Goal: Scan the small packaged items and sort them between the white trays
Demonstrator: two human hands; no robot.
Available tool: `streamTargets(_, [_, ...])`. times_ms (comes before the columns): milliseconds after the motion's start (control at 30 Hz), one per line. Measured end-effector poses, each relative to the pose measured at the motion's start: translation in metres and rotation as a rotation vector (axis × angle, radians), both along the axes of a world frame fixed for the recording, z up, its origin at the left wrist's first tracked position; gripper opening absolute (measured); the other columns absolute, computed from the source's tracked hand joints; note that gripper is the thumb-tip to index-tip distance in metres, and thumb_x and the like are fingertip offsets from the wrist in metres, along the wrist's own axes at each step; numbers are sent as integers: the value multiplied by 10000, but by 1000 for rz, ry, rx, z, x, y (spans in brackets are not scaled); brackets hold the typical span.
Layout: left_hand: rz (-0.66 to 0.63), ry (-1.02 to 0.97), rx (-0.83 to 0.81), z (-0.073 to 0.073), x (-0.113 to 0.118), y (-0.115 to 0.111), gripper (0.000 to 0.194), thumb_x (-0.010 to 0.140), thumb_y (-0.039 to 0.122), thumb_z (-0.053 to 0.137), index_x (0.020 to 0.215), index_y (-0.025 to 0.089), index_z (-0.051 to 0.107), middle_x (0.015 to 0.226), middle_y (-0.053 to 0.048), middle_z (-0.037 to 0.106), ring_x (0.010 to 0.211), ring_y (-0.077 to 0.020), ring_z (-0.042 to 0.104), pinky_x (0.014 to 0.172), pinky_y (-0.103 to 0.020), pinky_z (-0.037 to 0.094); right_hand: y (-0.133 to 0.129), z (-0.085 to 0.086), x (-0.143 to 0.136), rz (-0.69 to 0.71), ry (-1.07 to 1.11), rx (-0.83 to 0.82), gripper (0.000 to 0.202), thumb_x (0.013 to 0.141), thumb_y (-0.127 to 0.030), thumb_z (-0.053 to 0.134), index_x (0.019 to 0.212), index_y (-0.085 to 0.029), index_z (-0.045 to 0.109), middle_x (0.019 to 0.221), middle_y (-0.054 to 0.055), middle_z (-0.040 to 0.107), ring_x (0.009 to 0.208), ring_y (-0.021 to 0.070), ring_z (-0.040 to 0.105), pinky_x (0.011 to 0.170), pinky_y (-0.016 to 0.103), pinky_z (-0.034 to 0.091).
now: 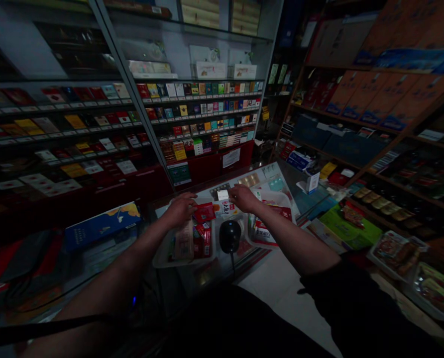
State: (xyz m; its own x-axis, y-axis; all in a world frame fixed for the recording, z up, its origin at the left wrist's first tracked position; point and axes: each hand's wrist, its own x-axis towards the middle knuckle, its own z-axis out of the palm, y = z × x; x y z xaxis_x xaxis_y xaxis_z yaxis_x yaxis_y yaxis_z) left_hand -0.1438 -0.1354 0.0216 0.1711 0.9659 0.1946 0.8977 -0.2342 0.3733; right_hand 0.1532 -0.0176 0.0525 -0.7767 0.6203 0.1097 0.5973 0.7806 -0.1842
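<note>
My left hand (180, 210) is over the left plastic basket (158, 259), its fingers stretched out beside a red packet (204, 212). Whether it touches that packet is hard to tell in the dim light. More packets (202, 241) lie inside this basket. Curled fingers of my right hand (245, 198) meet the edge of a small bright white item (222, 195). Just below that item lies a white packet with dark and red print (225, 208). A black barcode scanner (230, 236) stands between the left basket and the right basket (252, 239), which holds a red and white packet (264, 232).
The glass counter (294, 191) runs below shelves of small packs (203, 107). A blue flat box (102, 224) lies at left. Boxed goods (375, 99) fill the right-hand shelves. Packaged food trays (397, 253) stand low at right. A cable trails from the scanner.
</note>
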Motion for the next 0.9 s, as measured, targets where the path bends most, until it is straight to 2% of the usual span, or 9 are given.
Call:
streamTargets(167, [-9, 10, -39, 3, 27, 13, 218, 937, 316, 614, 953, 205, 800, 1458, -128, 655, 1384, -305, 581, 1212, -495, 427, 5, 0, 23, -65, -7, 0, 124, 966, -183, 658, 922, -175, 773, 1076, 103, 784, 1134, 248, 654, 1143, 363, 388])
streamTargets(300, [37, 97, -45, 3, 46, 24, 209, 930, 302, 637, 964, 219, 825, 1527, -120, 606, 1490, -357, 468, 1256, -585, 330, 8, 0, 38, -122, -70, 0, 161, 973, -210, 662, 1024, -173, 811, 1214, 128, 770, 1238, 277, 631, 1190, 393, 348])
streamTargets(433, [23, 178, -7, 2, 63, 33, 180, 913, 280, 661, 905, 254, 839, 1578, -86, 566, 1577, -398, 316, 1270, -695, 194, 12, -2, 53, -160, -126, 4, 217, 977, -239, 650, 1084, -195, 833, 1454, 121, 669, 1474, 347, 453, 1221, 484, 306])
streamTargets(533, [-20, 229, -15, 3, 74, 40, 173, 902, 270, 667, 897, 268, 840, 1585, -78, 557, 1587, -411, 280, 1260, -736, 139, 12, -5, 64, -156, -149, 33, 237, 984, -247, 625, 1085, -202, 835, 1550, 101, 595, 1558, 385, 322, 1234, 558, 258])
streamTargets(733, [-40, 222, -44, -3, 88, 53, 179, 900, 272, 659, 911, 295, 836, 1552, -57, 583, 1580, -412, 285, 1244, -755, 150, 14, -7, 77, -170, -170, 41, 276, 986, -192, 571, 1094, -173, 824, 1538, 133, 594, 1563, 385, 303, 1246, 581, 224])
streamTargets(900, [-29, 203, -56, -8, 95, 57, 241, 934, 257, 621, 1035, 285, 838, 1557, -91, 574, 1581, -410, 291, 1247, -751, 157, 20, -5, 83, -179, -175, 5, 263, 974, -224, 605, 1103, -171, 828, 1537, 138, 594, 1559, 401, 294, 1236, 583, 243])
